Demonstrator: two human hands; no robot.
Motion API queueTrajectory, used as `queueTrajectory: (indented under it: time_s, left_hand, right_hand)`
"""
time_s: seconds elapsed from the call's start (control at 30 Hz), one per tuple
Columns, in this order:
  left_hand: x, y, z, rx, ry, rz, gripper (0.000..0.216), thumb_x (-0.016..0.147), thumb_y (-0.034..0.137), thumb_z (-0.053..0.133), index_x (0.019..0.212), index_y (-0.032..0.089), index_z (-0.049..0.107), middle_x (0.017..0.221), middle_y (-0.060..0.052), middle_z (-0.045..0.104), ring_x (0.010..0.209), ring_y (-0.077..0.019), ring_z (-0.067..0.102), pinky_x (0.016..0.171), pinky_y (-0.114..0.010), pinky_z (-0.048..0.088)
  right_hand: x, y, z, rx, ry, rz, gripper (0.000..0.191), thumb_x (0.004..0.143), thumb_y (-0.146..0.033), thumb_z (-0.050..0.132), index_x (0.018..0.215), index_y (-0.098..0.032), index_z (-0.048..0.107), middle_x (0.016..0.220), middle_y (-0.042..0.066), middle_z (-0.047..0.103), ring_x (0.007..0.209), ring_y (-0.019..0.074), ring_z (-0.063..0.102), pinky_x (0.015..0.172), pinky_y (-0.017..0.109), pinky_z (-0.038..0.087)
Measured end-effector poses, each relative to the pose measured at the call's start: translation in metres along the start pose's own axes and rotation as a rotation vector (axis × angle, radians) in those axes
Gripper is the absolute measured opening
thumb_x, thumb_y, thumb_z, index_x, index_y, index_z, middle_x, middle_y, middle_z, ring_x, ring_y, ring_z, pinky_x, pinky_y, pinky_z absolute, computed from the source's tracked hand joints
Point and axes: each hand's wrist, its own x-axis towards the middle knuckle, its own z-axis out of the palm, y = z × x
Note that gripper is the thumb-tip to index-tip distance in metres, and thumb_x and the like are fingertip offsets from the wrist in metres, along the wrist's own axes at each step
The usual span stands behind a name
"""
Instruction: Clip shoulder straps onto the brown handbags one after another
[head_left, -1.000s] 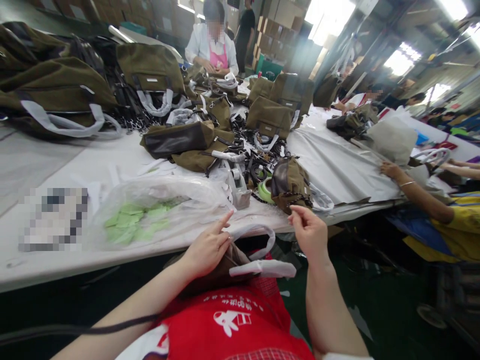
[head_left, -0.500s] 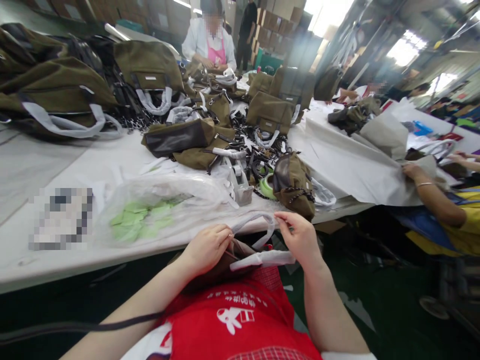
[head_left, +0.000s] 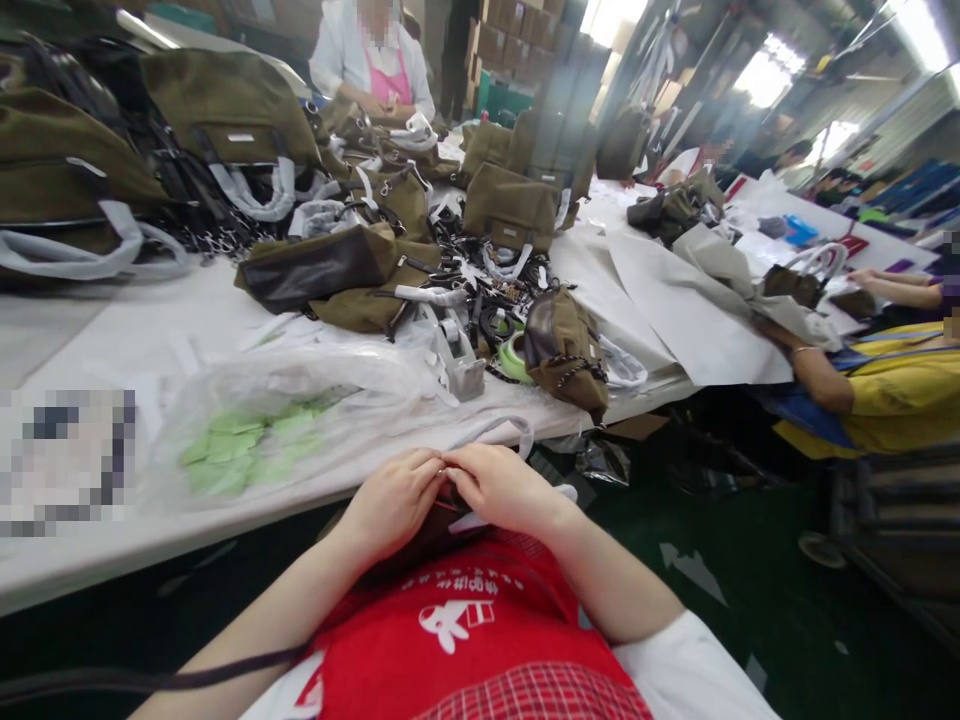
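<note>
An olive-brown handbag (head_left: 341, 520) rests against my red apron at the table's near edge, mostly hidden by my hands and forearms. One of its wrapped grey-white handles (head_left: 517, 432) arches up behind my right hand. My left hand (head_left: 397, 500) is closed on the bag's upper edge, fingers bent and pressed together. Right beside it, my right hand (head_left: 499, 485) is closed too, its fingertips meeting the left ones at the bag's opening. What exactly the fingertips pinch is hidden.
Ahead lie a plastic bag of green slips (head_left: 255, 440), a tape dispenser (head_left: 459, 365), a green tape roll (head_left: 516, 358) and a small olive bag (head_left: 570, 350). Several olive bags (head_left: 232, 120) are piled behind. A co-worker in yellow (head_left: 892, 380) is at the right.
My right hand has let go of the handle's side and moved left to meet my left hand at the bag's opening. The view has shifted to the right.
</note>
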Motion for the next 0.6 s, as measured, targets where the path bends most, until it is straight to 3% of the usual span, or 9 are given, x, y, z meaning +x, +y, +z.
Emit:
queueTrajectory:
  time_s: [0.17, 0.3, 0.37, 0.5, 0.6]
  left_hand:
    - [-0.001, 0.006, 0.002, -0.050, 0.016, 0.016, 0.037, 0.101, 0.029, 0.031, 0.100, 0.017, 0.066, 0.107, -0.009, 0.069, 0.101, -0.0226, 0.064, 0.094, -0.037, 0.050]
    - [0.000, 0.004, 0.001, -0.194, 0.080, -0.157, 0.044, 0.101, 0.035, 0.031, 0.093, 0.019, 0.072, 0.122, -0.010, 0.063, 0.109, -0.0226, 0.061, 0.100, -0.038, 0.046]
    - [0.001, -0.001, -0.001, -0.360, 0.087, -0.231, 0.050, 0.100, 0.036, 0.031, 0.080, 0.020, 0.074, 0.117, -0.007, 0.065, 0.109, -0.0210, 0.061, 0.102, -0.035, 0.045]
    - [0.003, -0.015, -0.002, -0.694, 0.040, -0.256, 0.050, 0.097, 0.037, 0.035, 0.074, 0.019, 0.076, 0.092, -0.006, 0.071, 0.111, -0.0212, 0.059, 0.100, -0.032, 0.044]
    - [0.004, -0.019, -0.002, -0.790, 0.018, -0.262, 0.049, 0.096, 0.040, 0.038, 0.077, 0.018, 0.077, 0.088, -0.007, 0.072, 0.113, -0.0224, 0.057, 0.100, -0.033, 0.044]
  right_hand:
    - [-0.002, 0.009, 0.003, 0.078, 0.031, 0.035, 0.020, 0.091, -0.013, 0.054, 0.093, -0.018, 0.073, 0.093, 0.005, 0.076, 0.085, 0.0178, 0.067, 0.078, 0.026, 0.047]
    - [-0.009, 0.010, 0.003, 0.045, 0.244, 0.093, 0.020, 0.093, -0.021, 0.054, 0.089, -0.017, 0.073, 0.086, 0.007, 0.075, 0.079, 0.0186, 0.067, 0.074, 0.028, 0.047]
    - [-0.014, 0.009, 0.001, 0.126, 0.329, 0.106, 0.019, 0.092, -0.022, 0.055, 0.088, -0.018, 0.073, 0.085, 0.005, 0.075, 0.077, 0.0173, 0.066, 0.073, 0.026, 0.047]
    - [-0.018, 0.007, 0.002, 0.198, 0.258, 0.140, 0.013, 0.086, -0.024, 0.063, 0.079, -0.019, 0.073, 0.067, 0.000, 0.069, 0.057, 0.0126, 0.058, 0.057, 0.024, 0.040]
    - [-0.016, 0.006, 0.005, 0.170, 0.188, 0.164, 0.013, 0.083, -0.023, 0.065, 0.074, -0.019, 0.074, 0.060, -0.001, 0.065, 0.053, 0.0109, 0.053, 0.052, 0.024, 0.035]
